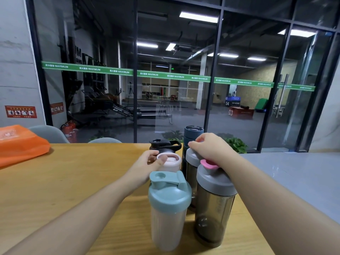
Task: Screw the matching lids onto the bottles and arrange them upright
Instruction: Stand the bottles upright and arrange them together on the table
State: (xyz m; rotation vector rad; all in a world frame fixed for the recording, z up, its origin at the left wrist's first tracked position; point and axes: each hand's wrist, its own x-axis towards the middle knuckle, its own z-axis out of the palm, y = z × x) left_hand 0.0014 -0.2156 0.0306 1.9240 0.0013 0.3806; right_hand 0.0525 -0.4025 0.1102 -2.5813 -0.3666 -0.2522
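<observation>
Bottles [170, 208] stand clustered upright; my left hand [147, 162] pinches the pink lid [170, 160], my right hand [211, 148] grips the grey lid [192, 157] at one o'clock to tighten.

One head-worn wide-angle view looks forward and slightly down. The wooden table [73, 181] lies close below; a glass wall [174, 70] stands beyond.

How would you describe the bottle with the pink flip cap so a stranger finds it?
On the wooden table, find the bottle cluster at its right edge. The smoky bottle stands front right, beside the teal-lidded one. Only it pairs a grey lid with a pink cap.
</observation>
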